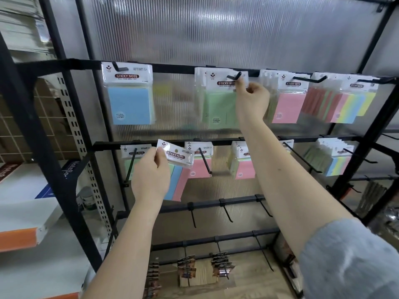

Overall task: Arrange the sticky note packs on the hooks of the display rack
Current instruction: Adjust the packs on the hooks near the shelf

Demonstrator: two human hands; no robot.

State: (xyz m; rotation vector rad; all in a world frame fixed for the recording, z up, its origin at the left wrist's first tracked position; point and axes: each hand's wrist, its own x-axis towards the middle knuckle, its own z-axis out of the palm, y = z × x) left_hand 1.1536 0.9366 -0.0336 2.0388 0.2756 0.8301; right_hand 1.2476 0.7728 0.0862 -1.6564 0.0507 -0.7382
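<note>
Head view: facing the rack [64, 117], black frame w/ ribbed plastic back panel. Right hand [251, 98] up at top rail, pinching header card of green pack [220, 104] at its right edge, just under tip of hook 2 [234, 77]. Hard to tell whether hang-hole is fully over the tip or only partway; several green packs already stacked behind on same hook. Left hand [151, 175] lower, at 2nd rail level, gripping a spare pack [177, 157] by its header, tilted, not on any hook; looks like a multi-colour pack (green/blue/pink strips showing under the hand).

Elsewhere on top rail: blue pack [129, 104] on 1st hook, pink packs [288, 106] on 3rd, striped packs [345, 104] on 4th. 2nd rail: more packs on its hooks, incl. pink packs at centre. 3rd and 4th rails: bare hooks [226, 211]. Small brown carded items low down, near floor.

Step in hand, prob.: seating green pack on hook 2. Task seems about midway, given bare hooks below.

Next move calls for: pushing header back along the hook past the upturned tip, then letting go w/ right hand. After that, spare pack needs a matching hook, hole lined up square to the tip. Risk: thin film header may buckle or miss the tip.
</note>
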